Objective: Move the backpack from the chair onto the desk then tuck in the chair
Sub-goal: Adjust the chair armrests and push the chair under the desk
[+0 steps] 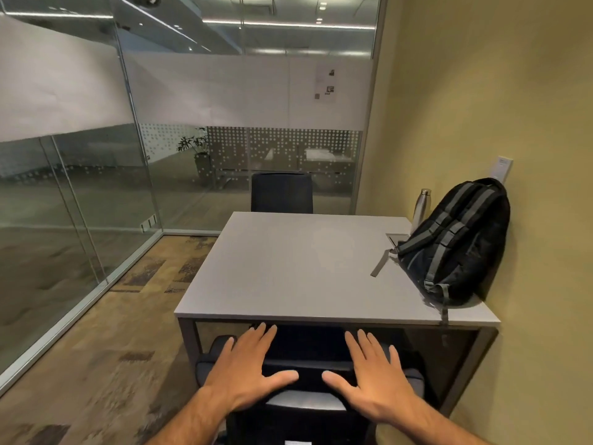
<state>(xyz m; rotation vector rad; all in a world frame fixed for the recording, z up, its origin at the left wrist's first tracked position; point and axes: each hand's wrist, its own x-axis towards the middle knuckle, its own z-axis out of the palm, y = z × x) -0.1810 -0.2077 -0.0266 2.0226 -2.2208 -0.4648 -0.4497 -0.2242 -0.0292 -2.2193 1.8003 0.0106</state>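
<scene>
The left hand [247,367] is flat with fingers spread wide, holding nothing, over the black office chair [308,374] that sits under the front edge of the grey square desk [288,264]. The right hand [375,377] is spread the same way. The black backpack with grey straps [455,242] leans on the yellow wall [513,107] on the desk's right side

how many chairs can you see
2: one chair at the near side of the desk, under both hands, and another at the far side. More may be hidden.
</scene>
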